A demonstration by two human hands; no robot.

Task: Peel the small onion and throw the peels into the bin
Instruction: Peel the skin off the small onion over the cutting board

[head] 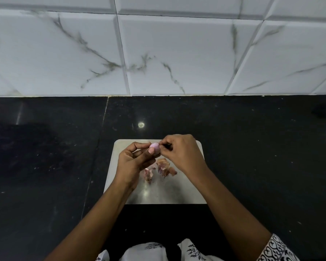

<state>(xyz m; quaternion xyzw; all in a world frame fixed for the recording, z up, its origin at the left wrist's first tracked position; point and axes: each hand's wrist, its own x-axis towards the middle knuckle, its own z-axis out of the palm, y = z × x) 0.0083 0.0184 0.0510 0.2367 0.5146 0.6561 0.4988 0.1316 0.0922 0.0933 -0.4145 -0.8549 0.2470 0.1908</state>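
Note:
A small pale pink onion (154, 146) is held above the far part of a steel board (184, 187). My left hand (135, 162) pinches it between thumb and fingertips. My right hand (181, 151) meets it from the right, its thumb and forefinger pinched at the onion's right end. Loose pinkish-brown peels (163, 165) lie on the board under the hands, with another small heap of peels (148, 175) to their left. No bin is in view.
The board lies on a black stone counter (45, 166), close to its near edge. A white marble-patterned tiled wall (158, 53) rises behind the counter. White patterned clothing (149, 251) shows at the bottom.

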